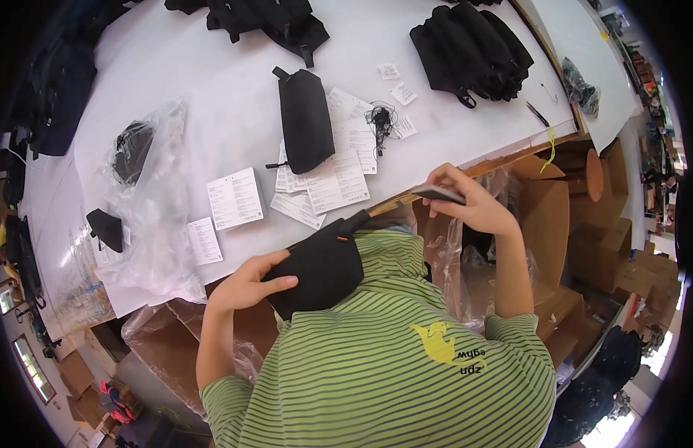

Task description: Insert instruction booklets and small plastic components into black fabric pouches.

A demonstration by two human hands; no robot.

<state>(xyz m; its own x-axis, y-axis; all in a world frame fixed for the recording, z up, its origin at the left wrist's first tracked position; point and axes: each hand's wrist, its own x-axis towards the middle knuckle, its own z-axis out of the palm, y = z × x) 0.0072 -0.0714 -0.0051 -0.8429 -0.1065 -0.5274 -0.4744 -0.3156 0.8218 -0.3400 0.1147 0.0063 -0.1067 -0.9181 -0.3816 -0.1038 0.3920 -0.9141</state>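
Observation:
My left hand (249,284) grips a black fabric pouch (320,269) against my body at the table's near edge, thumb on top and the other fingers partly hidden. A short strap sticks out from the pouch's upper right end. Raised to the right of it, my right hand (473,201) is closed on a small flat dark object (439,195) with a pale edge; its kind cannot be made out. Ahead, another black pouch (307,119) lies on several white printed cards (335,183).
A card stack (236,198) and clear plastic bags (156,216) lie left. Black cords (381,123) lie beside the cards. Black pouches (473,52) are piled at far right, near a pointed tool (538,113). Cardboard boxes (548,231) stand below the table edge at right.

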